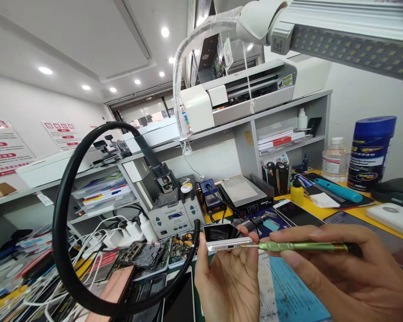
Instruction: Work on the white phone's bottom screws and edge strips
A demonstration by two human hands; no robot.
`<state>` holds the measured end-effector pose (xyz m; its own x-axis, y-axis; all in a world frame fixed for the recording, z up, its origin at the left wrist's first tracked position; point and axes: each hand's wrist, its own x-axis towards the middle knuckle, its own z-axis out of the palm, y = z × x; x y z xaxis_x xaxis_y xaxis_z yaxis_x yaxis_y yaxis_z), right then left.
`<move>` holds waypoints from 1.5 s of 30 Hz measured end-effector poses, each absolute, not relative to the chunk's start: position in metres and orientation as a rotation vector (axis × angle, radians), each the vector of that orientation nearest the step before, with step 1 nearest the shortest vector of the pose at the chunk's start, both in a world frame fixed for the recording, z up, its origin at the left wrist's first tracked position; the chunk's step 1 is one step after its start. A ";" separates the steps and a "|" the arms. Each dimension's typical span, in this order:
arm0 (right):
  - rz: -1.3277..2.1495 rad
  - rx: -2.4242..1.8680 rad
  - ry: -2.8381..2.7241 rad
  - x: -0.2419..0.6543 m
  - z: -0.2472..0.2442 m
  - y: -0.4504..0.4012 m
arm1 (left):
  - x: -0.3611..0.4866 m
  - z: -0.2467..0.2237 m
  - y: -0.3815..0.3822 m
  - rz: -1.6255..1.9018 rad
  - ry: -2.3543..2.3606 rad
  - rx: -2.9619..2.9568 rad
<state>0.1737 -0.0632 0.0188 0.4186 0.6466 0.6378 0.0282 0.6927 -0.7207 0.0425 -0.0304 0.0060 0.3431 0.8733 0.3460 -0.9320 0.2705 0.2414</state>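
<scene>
My left hand holds a silver phone by its sides, with the bottom edge and its port facing me. In my right hand, a green screwdriver lies level between thumb and fingers. Its thin tip touches or nearly touches the phone's bottom edge, right of the port. Under the hands lies a blue sheet beside a printed paper.
A black hose loops at the left, near white cables, phone parts and a grey soldering station. Behind my right hand lie a white phone, yellow bottle and blue-black canister. A lamp hangs overhead.
</scene>
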 end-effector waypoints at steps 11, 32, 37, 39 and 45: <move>0.417 -0.814 -1.030 0.169 0.022 -0.065 | 0.041 0.007 -0.030 1.221 -0.134 0.419; 0.324 -0.732 -1.223 0.185 0.019 -0.061 | 0.040 0.005 -0.030 1.233 -0.073 0.377; 0.382 -0.719 -1.123 0.177 0.018 -0.063 | 0.041 0.006 -0.029 1.241 -0.083 0.383; 0.380 -0.713 -1.126 0.176 0.017 -0.063 | 0.040 0.005 -0.029 1.243 -0.085 0.385; 0.352 -0.652 -1.296 0.184 0.015 -0.060 | 0.039 0.004 -0.029 1.219 -0.084 0.423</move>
